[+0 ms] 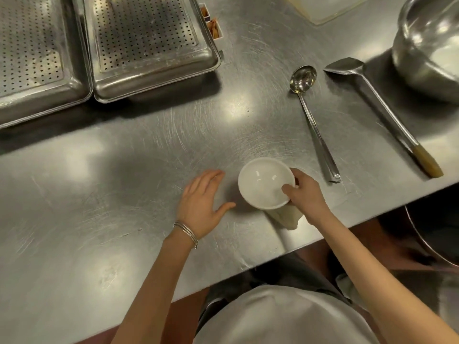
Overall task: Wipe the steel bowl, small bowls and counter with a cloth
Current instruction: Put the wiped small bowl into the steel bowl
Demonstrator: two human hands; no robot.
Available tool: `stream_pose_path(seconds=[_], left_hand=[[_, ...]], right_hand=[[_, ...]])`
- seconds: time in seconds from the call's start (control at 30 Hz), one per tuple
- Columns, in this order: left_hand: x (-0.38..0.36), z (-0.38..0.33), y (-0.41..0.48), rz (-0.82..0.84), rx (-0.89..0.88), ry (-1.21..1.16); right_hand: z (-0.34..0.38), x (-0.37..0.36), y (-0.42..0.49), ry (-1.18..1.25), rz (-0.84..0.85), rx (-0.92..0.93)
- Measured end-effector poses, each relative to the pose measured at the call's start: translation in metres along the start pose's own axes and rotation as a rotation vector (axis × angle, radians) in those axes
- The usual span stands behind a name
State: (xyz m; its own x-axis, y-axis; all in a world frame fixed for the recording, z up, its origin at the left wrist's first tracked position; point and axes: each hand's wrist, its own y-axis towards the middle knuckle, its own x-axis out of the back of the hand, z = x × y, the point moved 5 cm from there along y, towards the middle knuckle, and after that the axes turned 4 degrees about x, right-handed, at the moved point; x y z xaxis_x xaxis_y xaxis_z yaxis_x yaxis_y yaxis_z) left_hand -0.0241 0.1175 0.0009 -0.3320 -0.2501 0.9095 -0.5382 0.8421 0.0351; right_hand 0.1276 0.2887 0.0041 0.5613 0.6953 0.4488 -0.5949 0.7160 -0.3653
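Pinching small white bowl [263, 184] at its 4 o'clock rim with right hand [307, 194], thumb inside, with cloth [285, 216] bunched beneath near counter [124, 194] edge; spreading left hand [201, 207], straight-fingered and holding nothing, just beside bowl at 9 o'clock; with steel bowl [427, 43] well apart at 2 o'clock.

Above counter [124, 194], small bowl [263, 184], cloth [285, 217] seemingly beneath it, ladle [313, 120] to right

Head view, 1 wide-angle camera worn on the person's head, facing forward and steeply down onto the counter [99, 194] at close range. The small bowl [263, 184] sits near frame centre. Beyond it to the left, perforated trays [149, 33] meet the upper edge. Beyond it to the right, the steel bowl [429, 45] is cropped. The person's torso fills the lower edge.
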Motion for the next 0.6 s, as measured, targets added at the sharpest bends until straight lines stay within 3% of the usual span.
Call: stream_pose_path(seconds=[0.27, 0.6], left_hand=[[-0.007, -0.042, 0.012, 0.076, -0.136, 0.074], [-0.039, -0.116, 0.024, 0.146, -0.346, 0.147]], right_hand=[[-0.012, 0.041, -0.031, 0.020, -0.322, 0.051], [-0.061, 0.100, -0.059, 0.022, -0.463, -0.028]])
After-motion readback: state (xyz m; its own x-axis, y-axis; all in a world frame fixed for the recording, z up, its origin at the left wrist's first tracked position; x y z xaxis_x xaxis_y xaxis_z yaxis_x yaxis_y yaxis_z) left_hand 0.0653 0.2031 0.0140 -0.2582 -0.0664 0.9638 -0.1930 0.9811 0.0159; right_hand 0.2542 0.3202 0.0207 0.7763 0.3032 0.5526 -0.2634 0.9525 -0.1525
